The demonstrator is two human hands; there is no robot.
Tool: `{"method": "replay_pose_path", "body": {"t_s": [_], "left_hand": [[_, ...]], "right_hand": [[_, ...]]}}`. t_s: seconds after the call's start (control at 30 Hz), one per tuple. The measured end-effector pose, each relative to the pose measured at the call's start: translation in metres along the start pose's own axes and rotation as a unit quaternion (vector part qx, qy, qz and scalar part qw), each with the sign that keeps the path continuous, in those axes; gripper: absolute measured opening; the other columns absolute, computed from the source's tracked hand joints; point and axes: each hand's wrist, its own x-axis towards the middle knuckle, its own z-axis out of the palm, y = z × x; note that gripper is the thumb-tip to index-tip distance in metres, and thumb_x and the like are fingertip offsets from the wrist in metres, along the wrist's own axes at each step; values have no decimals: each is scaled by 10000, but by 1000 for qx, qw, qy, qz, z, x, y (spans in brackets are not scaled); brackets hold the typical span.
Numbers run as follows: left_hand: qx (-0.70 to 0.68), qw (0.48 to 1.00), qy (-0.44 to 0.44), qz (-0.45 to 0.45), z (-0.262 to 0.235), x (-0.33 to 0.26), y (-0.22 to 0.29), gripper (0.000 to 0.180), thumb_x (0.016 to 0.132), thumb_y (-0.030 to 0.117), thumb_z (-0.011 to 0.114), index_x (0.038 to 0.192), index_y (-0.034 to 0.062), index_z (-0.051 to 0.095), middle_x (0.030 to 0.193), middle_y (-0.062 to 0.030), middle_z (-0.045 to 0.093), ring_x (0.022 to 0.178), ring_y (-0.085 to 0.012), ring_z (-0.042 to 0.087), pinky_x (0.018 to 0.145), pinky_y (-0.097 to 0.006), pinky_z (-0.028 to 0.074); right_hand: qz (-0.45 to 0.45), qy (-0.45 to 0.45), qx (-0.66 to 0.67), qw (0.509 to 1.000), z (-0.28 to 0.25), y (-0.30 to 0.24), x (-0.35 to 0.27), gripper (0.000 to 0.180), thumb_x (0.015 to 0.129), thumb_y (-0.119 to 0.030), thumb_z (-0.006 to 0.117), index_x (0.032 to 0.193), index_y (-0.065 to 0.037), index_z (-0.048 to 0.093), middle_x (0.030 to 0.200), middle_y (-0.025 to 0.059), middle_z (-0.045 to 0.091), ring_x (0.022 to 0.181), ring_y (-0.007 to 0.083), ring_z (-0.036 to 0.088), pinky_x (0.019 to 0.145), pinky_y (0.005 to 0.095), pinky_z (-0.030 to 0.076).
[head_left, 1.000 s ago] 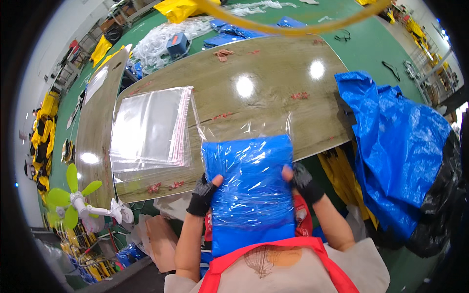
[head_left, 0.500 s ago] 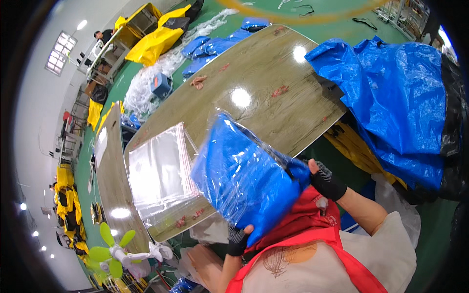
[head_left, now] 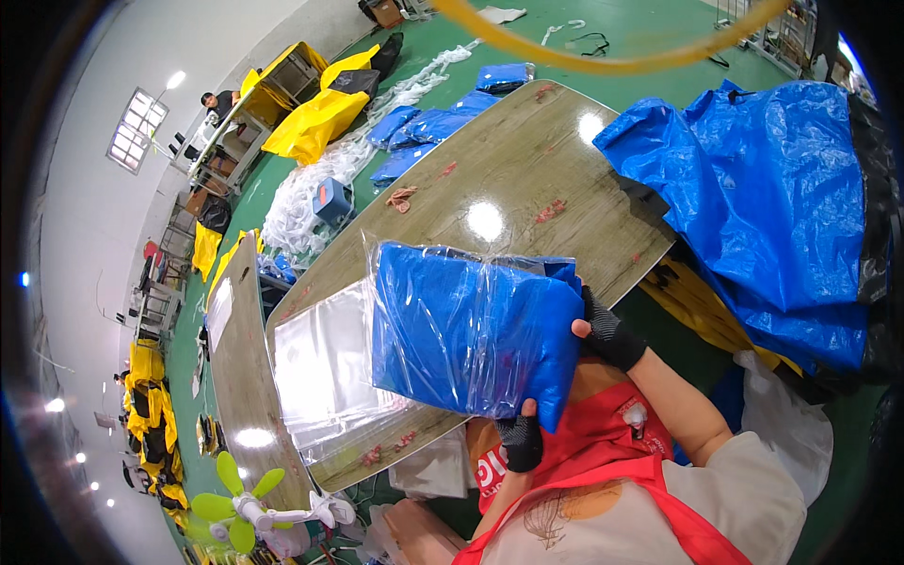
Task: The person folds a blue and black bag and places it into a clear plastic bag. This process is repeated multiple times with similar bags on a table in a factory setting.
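Observation:
A folded blue sheet sealed in a clear plastic bag (head_left: 466,330) is lifted off the wooden table (head_left: 527,179), tilted with its flat side toward me. My left hand (head_left: 520,439), in a black fingerless glove, grips the packet's lower edge. My right hand (head_left: 607,334), gloved the same way, holds its right end. A stack of empty clear bags (head_left: 320,372) lies on the table just left of the packet.
A large pile of blue sheeting (head_left: 772,207) hangs off the table's right side. Small red scraps (head_left: 405,198) dot the tabletop. A green fan (head_left: 250,504) stands at the lower left. More blue packets (head_left: 424,127) and yellow covers (head_left: 315,118) lie on the green floor beyond.
The bagged blue sheet was lifted from the table's near edge and turned sideways. My view swung to the left, so the table now runs diagonally.

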Motion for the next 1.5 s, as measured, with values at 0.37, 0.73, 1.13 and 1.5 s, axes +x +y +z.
{"method": "replay_pose_path", "body": {"t_s": [0.37,0.73,1.13,1.5], "left_hand": [[2,996,76,-44,27,-6,-3,497,908,270,592,1279,-14,424,1248,-124,503,1117,-219,470,994,-351,342],[464,802,-291,239,-14,59,141,452,752,395,715,1046,63,630,870,-136,630,842,-297,601,816,-402,462],[399,652,-360,534,116,99,194,637,713,481,675,1200,95,536,1059,-151,592,1022,-326,563,892,-423,437],[-59,993,-100,35,31,80,91,922,651,292,842,1362,26,320,1306,-131,446,1210,-254,425,1011,-375,351]], "right_hand": [[-93,50,-129,986,31,-16,-8,1012,626,-313,849,1400,-28,262,1297,148,472,1172,264,478,995,372,397],[-76,3,-270,960,-42,-16,22,703,539,-184,894,1100,-71,485,1103,82,545,1057,221,529,934,356,432],[-419,28,49,906,56,24,39,798,674,-149,813,1314,-10,357,1236,115,491,1123,215,497,970,343,404],[-225,166,44,959,65,-43,23,686,828,-381,668,1355,-107,324,1311,112,433,1156,245,471,952,396,429]]}}
